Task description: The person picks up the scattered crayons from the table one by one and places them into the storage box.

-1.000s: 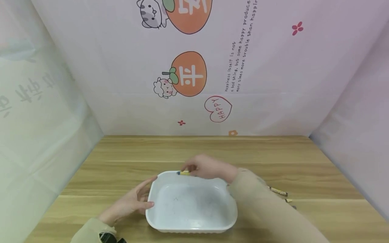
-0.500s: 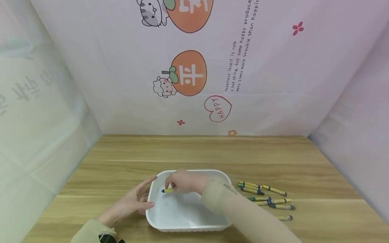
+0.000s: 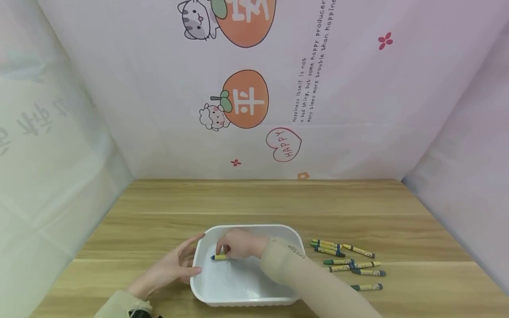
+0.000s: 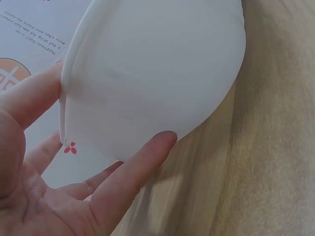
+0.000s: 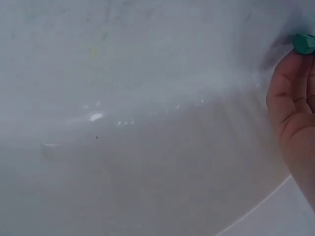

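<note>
The left hand (image 3: 172,265) grips a white rectangular tray (image 3: 238,287), the right hand (image 3: 241,244) pinches one yellow-wrapped crayon (image 3: 220,257) inside, and other crayons (image 3: 370,273), lower right, remain outside.

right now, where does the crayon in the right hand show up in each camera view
Head: the crayon is a little left of and below the picture's middle, in the grip of the right hand, within the outline of the white tray.
Left wrist: not in it.
Right wrist: its green end shows at the upper right edge.
Shared landmark: the white tray, in all three views.
</note>
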`<state>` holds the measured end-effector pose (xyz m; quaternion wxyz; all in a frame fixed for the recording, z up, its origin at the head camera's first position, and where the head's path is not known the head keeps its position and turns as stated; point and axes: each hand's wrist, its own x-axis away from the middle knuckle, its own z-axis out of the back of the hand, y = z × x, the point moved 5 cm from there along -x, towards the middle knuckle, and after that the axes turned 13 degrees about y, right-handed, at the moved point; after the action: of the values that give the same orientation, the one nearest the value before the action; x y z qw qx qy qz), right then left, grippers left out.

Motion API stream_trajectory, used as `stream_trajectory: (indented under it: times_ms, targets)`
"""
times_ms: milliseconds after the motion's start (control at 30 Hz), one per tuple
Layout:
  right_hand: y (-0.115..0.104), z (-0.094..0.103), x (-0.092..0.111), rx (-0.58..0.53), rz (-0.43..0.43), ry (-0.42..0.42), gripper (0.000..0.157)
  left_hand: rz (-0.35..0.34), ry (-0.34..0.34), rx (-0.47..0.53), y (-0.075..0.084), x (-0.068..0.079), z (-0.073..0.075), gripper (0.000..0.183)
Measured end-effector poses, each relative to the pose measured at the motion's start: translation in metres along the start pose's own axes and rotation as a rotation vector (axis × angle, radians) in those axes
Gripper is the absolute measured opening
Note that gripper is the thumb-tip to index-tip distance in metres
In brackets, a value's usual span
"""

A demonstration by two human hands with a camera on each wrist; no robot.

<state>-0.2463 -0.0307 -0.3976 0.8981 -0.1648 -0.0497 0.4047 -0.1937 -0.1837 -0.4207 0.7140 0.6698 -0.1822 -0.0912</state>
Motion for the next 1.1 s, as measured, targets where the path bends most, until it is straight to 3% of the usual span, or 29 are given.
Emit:
stream_trajectory:
  times_ms: [267, 500, 833, 1100]
  targets:
    - [0.004, -0.007, 0.0, 0.0, -0.056, -0.022, 0.02, -0.002, -0.004, 0.002, -0.001, 0.0, 0.0, 0.093]
    - [0.007, 0.002, 0.004, -0.048, -0.096, -0.032, 0.02, -0.006, 0.011, -0.012, -0.003, -0.001, 0.001, 0.093]
    - [0.001, 0.046, 0.02, -0.17, -0.124, -0.011, 0.025, -0.014, -0.002, -0.016, -0.003, 0.0, 0.001, 0.092]
    - [0.007, 0.088, 0.051, -0.257, -0.07, 0.105, 0.024, -0.013, 0.008, -0.009, -0.003, 0.0, 0.0, 0.092]
